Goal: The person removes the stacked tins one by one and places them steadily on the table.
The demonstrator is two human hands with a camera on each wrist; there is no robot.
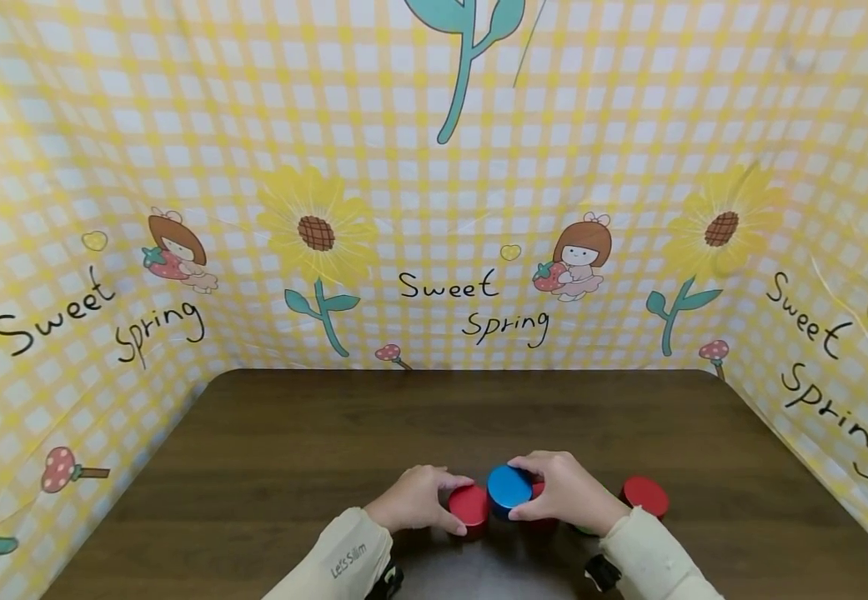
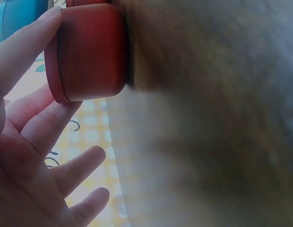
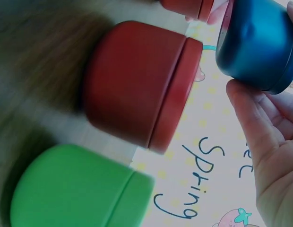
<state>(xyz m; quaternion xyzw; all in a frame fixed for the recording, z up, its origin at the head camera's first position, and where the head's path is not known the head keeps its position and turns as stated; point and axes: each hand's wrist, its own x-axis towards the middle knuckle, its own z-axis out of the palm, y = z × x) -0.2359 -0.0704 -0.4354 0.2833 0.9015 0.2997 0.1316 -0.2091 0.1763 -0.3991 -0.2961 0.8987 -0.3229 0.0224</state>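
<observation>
My left hand [image 1: 417, 498] holds a small round red tin [image 1: 468, 503] with a lid, thumb and fingers on opposite sides; the tin stands upright on the dark wooden table. In the left wrist view the other fingers stretch free below the red tin [image 2: 92, 52]. Just right of it, my right hand [image 1: 567, 493] pinches a blue lidded tin [image 1: 509, 488] between thumb and fingers. The right wrist view shows the blue tin [image 3: 260, 45] raised off the table. A second red tin [image 3: 137, 85] stands close by, partly hidden behind the blue one and my fingers in the head view.
A green tin [image 3: 73, 189] stands beside the second red tin, mostly covered by my right wrist in the head view. Farther right is a third red tin [image 1: 645, 497]. A yellow checked cloth [image 1: 434, 200] hangs around the table's [image 1: 403, 417] back and sides.
</observation>
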